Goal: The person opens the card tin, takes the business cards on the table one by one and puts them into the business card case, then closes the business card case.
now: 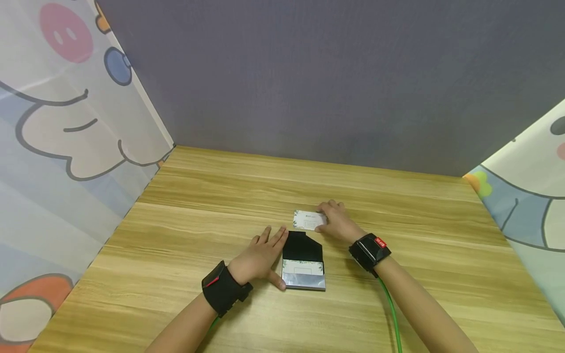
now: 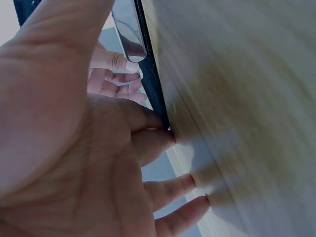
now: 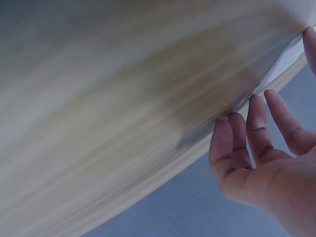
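A white business card [image 1: 306,220] with leaf-printed edges lies flat on the table above the card case. My right hand [image 1: 339,223] grips its right end, thumb at the lower edge and fingers at the upper edge. The card's thin edge [image 3: 284,64] shows by the fingertips in the right wrist view. Below lies a card case [image 1: 302,247], its black flap folded open; a similar leaf-printed card [image 1: 302,267] sits behind the shiny silver pocket [image 1: 304,281]. My left hand [image 1: 258,257] touches the case's left side, fingers extended at the top corner and thumb at the bottom corner.
The wood-grain table [image 1: 198,196] runs back to a grey panel [image 1: 300,83]. Cartoon-printed sheets [image 1: 57,211] flank it left and right. Black bands [image 1: 370,251] circle both wrists, and a green cable [image 1: 393,314] trails from the right one.
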The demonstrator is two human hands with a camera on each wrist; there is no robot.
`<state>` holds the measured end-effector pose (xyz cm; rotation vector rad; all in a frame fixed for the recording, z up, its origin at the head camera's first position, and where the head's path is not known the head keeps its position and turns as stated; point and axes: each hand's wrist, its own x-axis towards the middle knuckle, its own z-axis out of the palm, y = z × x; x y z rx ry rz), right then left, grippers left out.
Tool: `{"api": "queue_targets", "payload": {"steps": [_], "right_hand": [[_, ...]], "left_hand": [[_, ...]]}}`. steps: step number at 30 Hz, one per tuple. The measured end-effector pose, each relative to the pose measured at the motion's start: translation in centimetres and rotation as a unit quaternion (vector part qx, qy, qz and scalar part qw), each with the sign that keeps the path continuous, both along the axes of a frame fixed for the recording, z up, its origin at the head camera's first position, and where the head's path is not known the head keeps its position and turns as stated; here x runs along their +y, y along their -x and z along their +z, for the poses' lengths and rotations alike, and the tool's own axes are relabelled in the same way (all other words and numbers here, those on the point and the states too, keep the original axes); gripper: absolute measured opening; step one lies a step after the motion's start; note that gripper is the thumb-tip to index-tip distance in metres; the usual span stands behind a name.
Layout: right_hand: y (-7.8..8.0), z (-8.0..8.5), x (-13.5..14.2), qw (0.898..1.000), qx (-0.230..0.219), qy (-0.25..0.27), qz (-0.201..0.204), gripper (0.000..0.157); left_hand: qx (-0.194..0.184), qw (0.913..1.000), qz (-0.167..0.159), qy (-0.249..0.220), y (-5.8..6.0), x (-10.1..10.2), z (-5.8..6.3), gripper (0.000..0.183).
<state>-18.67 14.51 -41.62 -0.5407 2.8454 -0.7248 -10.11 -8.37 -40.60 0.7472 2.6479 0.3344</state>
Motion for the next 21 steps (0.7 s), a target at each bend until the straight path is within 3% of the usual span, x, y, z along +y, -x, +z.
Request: {"api": "queue_targets", "payload": {"steps": [10, 21], "right_hand": [[0.09, 0.01, 0.18, 1.0, -0.003, -0.01, -0.022, 0.055], [-0.06, -0.11, 0.1, 0.999, 0.005, 0.021, -0.031, 0.048]], "left_hand": [[-0.006, 1.0, 0.001, 0.001, -0.03, 0.04, 0.08, 0.123], [-0.009, 1.0, 0.002, 0.002, -0.17, 0.05, 0.21, 0.123]]}}
